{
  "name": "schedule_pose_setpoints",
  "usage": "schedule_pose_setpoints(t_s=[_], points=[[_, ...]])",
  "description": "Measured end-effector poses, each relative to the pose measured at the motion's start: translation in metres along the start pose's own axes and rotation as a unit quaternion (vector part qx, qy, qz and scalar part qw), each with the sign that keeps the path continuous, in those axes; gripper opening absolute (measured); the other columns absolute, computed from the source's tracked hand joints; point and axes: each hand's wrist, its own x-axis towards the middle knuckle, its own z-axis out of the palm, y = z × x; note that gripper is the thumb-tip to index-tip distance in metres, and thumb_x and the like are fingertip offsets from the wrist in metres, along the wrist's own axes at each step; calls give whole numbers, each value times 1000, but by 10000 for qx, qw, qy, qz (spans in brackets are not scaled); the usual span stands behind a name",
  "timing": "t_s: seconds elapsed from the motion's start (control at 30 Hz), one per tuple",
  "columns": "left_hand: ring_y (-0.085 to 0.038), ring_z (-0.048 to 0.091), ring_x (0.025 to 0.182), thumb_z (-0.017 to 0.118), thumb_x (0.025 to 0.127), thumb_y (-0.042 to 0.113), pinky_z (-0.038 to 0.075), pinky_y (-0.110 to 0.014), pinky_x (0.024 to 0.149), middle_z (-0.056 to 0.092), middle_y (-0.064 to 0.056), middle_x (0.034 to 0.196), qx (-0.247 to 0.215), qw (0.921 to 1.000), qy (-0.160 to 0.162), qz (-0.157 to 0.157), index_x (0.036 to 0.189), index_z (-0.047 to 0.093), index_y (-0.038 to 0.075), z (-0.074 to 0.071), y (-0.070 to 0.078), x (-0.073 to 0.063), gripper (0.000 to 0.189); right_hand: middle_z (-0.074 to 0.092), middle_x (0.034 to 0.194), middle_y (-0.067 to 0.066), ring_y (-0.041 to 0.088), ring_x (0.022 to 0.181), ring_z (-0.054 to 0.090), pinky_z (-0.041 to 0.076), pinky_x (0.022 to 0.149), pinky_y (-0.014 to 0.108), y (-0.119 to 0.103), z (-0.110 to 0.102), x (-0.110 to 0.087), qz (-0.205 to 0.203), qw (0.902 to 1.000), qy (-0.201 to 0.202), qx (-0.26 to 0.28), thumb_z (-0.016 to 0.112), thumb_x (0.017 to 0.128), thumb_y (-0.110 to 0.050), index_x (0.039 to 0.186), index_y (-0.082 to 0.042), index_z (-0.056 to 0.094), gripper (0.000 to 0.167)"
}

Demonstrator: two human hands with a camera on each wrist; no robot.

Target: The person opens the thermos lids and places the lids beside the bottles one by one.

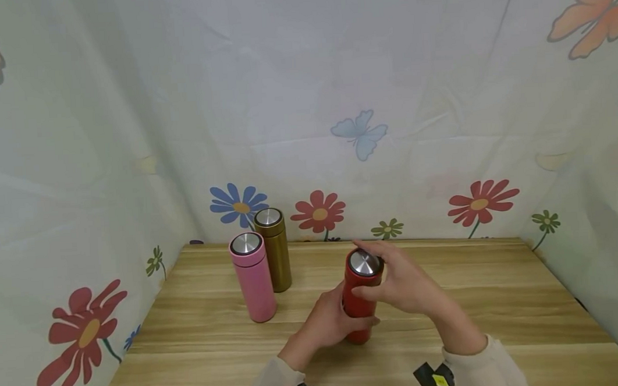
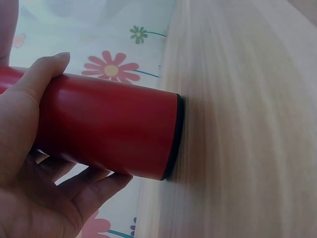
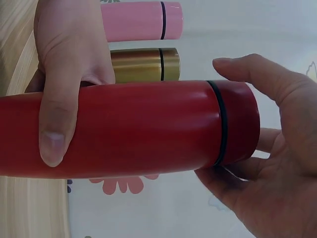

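A red vacuum flask (image 1: 358,301) with a silver-topped lid (image 1: 365,262) stands upright on the wooden table. My left hand (image 1: 327,320) grips its lower body, thumb across the near side; in the left wrist view its black base rim (image 2: 174,136) is right at the tabletop. Around the lid is my right hand (image 1: 405,278), its fingers reaching past the far side and its thumb along the near side. The right wrist view shows a gap between the palm and the red lid (image 3: 242,124), with the thumb (image 3: 247,69) lying loosely at its edge.
To the left a pink flask (image 1: 255,286) stands upright, and close behind it a gold flask (image 1: 278,259). The wooden table (image 1: 451,302) meets a white sheet (image 1: 418,170) printed with flowers and butterflies at the back and both sides.
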Motion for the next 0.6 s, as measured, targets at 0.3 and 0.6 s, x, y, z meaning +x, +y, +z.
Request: schedule_pose_setpoints(t_s=[0.3,0.6], points=[[-10,65,117,80,85,58,53,-49,107,66,14,131,-72,9999,15,-148,144,46,41,2,-3,0,71,57,142,18,38,129,55,57,98,56,-18,10,-5,783,9868,681,-1244,90,78,-47,155,-7,45,98],[-14,65,119,81,83,58,54,-50,105,66,12,131,-161,9991,-19,-395,143,48,39,2,0,1,71,64,130,19,36,113,66,61,91,51,-30,24,-8,1123,9576,1313,-2306,89,74,-56,148,-3,52,98]])
